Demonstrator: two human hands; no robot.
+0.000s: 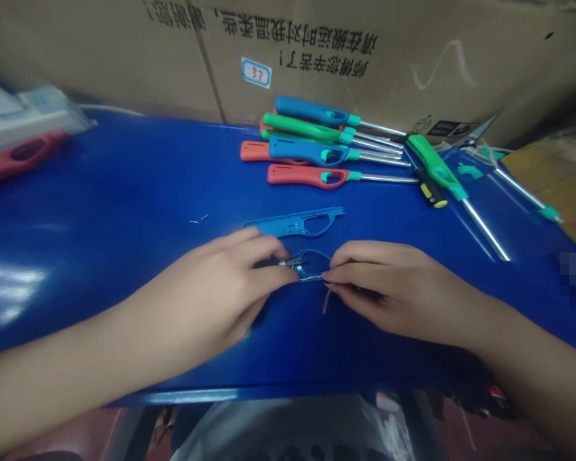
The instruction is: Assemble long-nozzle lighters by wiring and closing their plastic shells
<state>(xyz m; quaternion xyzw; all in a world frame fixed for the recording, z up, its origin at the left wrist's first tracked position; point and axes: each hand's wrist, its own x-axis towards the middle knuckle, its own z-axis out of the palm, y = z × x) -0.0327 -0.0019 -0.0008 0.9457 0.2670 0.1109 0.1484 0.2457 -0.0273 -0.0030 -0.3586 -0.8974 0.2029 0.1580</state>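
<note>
Head view: blue shell (299,271), one, over tabletop (139,198), left grip (237,275) pinching its body, right grip (391,282) pinching its looped end beside a wire (325,303); presumably light, stiff, smooth plastic, thin rim liable to crack, best taken by outer edges.

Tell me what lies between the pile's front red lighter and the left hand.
In the head camera's view, a blue half-shell lies between that red lighter and the left hand, which partly hides it.

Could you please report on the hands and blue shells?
Left hand holding near blue shell; right hand pinching at its edge; second shell beyond; two screws leftward, seemingly not in the way.
</note>
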